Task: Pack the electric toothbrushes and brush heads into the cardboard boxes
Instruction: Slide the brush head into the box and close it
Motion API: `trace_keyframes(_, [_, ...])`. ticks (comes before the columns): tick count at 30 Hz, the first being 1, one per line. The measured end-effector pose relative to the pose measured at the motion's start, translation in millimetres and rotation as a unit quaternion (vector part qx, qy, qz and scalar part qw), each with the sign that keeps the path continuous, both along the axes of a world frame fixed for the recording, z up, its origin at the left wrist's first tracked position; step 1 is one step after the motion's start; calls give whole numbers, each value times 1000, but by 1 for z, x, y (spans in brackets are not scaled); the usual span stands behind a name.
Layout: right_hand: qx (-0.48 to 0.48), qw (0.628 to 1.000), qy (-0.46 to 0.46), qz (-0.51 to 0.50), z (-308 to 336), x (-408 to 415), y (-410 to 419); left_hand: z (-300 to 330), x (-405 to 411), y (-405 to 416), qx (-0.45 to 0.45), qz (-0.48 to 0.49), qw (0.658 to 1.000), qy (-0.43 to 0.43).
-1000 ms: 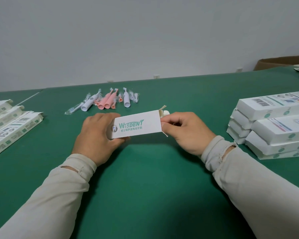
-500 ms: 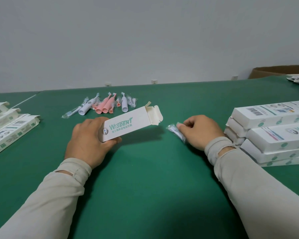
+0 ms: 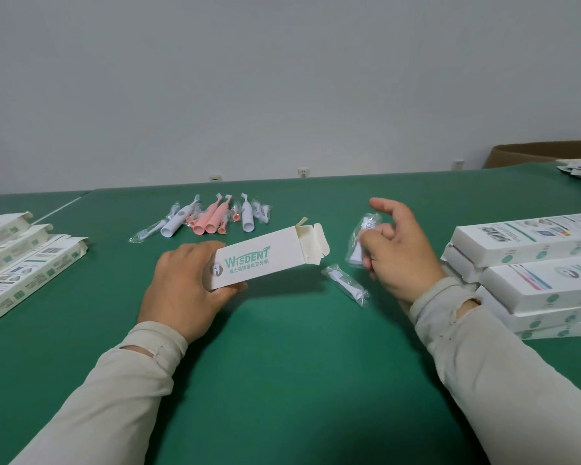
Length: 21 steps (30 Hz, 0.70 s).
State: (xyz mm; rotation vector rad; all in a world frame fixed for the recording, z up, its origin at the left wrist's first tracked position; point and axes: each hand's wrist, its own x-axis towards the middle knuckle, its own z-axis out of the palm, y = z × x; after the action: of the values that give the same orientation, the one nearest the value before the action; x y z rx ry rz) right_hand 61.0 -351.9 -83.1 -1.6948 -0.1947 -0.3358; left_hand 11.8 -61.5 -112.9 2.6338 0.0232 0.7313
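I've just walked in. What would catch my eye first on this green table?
At the centre, the left hand holds a white Wisdent box, its end flap open. Beside it the right hand pinches a bagged brush head; another bagged head lies below. Pink and white toothbrushes lie behind.

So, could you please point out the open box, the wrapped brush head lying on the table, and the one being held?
open box (image 3: 262, 260): head view, printed face.
lying brush head (image 3: 346, 285): head view, wrapper middle.
held brush head (image 3: 361, 238): head view, wrapper.
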Motion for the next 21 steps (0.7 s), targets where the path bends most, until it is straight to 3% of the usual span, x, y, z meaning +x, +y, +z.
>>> trace_keyframes(3, [130,991,-21,1,6,-8,8,1,0,-2,0,0,1000,2])
trace_keyframes(5, [159,987,-29,5,7,-10,10,1,-2,-2,-1,1,1000,1])
trace_keyframes(15, [65,995,-14,75,-1,-24,32,2,-4,-7,8,-18,1000,-11])
trace_keyframes(21, [-85,994,-72,-8,1,-26,31,3,-4,-6,16,-16,1000,0])
